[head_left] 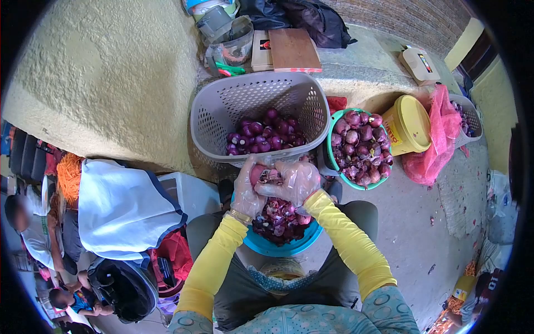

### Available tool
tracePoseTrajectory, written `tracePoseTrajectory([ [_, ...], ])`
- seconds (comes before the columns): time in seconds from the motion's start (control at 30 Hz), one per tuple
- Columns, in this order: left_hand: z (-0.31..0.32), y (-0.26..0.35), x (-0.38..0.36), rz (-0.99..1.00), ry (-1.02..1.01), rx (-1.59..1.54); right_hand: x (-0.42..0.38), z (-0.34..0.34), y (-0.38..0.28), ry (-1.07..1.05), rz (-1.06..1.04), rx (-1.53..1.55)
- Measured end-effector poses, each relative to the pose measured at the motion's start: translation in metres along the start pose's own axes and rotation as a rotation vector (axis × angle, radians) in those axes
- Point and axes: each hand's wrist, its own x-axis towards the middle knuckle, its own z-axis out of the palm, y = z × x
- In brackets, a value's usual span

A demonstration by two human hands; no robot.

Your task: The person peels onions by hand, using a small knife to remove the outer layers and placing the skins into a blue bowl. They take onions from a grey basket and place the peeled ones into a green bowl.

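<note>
Clear-gloved left hand (248, 188) grips a round purple onion (257, 173); right hand (300, 181) curled close by, its grip unclear. Onion's at 12 o'clock of round blue basin (283, 250). Probably skin-stripping; calls for steady left hold.

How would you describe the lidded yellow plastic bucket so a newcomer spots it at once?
Start at the large grey plastic basket, top centre. Move right to the round green-rimmed tub heaped with purple-red onions, then just beyond it to the yellow bucket. Its closed yellow lid sets it apart from the open tub and the pink mesh bag.
</note>
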Motion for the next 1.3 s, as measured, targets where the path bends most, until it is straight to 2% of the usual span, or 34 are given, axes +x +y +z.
tracePoseTrajectory([
  [0.07, 0.004, -0.003, -0.002, 0.009, 0.054, -0.131, 0.0, 0.002, -0.001, -0.026, 0.03, -0.025],
  [0.2, -0.013, -0.007, 0.005, 0.012, 0.059, -0.158, -0.005, 0.023, 0.001, -0.005, 0.097, 0.014],
  [0.27, -0.008, -0.009, -0.001, 0.135, 0.083, -0.129, -0.006, 0.025, -0.003, -0.103, 0.227, 0.091],
  [0.4, -0.014, -0.016, 0.01, 0.238, 0.09, -0.118, -0.006, 0.028, -0.001, -0.084, 0.272, 0.194],
  [0.5, -0.002, -0.006, 0.004, 0.283, 0.033, -0.029, 0.0, 0.014, 0.007, -0.179, 0.289, 0.236],
  [0.57, 0.005, 0.012, -0.001, 0.0, -0.097, 0.016, 0.003, 0.004, 0.016, -0.141, 0.088, 0.08],
  [0.6, 0.005, 0.017, -0.001, -0.11, -0.102, 0.026, 0.005, -0.002, 0.017, -0.15, 0.073, 0.047],
  [0.73, 0.008, 0.022, -0.002, -0.235, -0.117, 0.03, 0.007, -0.015, 0.008, -0.174, 0.037, -0.007],
  [0.83, -0.003, 0.008, 0.004, -0.153, -0.106, -0.009, 0.007, -0.012, 0.002, -0.192, 0.049, -0.082],
  [0.9, -0.007, -0.004, 0.007, 0.031, -0.001, -0.106, 0.004, -0.005, 0.0, -0.127, 0.04, -0.047],
  [0.93, -0.011, -0.006, 0.008, 0.031, -0.001, -0.106, 0.003, 0.001, 0.0, -0.127, 0.041, -0.047],
  [1.0, -0.017, -0.009, 0.008, 0.058, -0.019, -0.161, -0.001, 0.015, -0.001, 0.02, 0.034, 0.067],
  [1.03, -0.018, -0.01, 0.007, 0.058, -0.019, -0.161, -0.002, 0.018, -0.001, 0.02, 0.035, 0.067],
  [1.1, -0.017, -0.012, 0.006, 0.156, 0.022, -0.172, -0.003, 0.022, -0.001, -0.141, 0.161, 0.086],
  [1.13, -0.015, -0.013, 0.004, 0.156, 0.022, -0.172, -0.005, 0.026, -0.003, -0.14, 0.162, 0.087],
  [1.2, -0.01, -0.015, 0.002, 0.384, 0.035, -0.065, -0.008, 0.036, -0.005, -0.101, 0.222, 0.199],
  [1.23, -0.009, -0.015, 0.003, 0.385, 0.035, -0.066, -0.008, 0.038, -0.005, -0.101, 0.22, 0.199],
  [1.3, -0.006, -0.015, 0.004, 0.519, 0.054, 0.062, -0.009, 0.042, -0.004, -0.097, 0.248, 0.348],
])
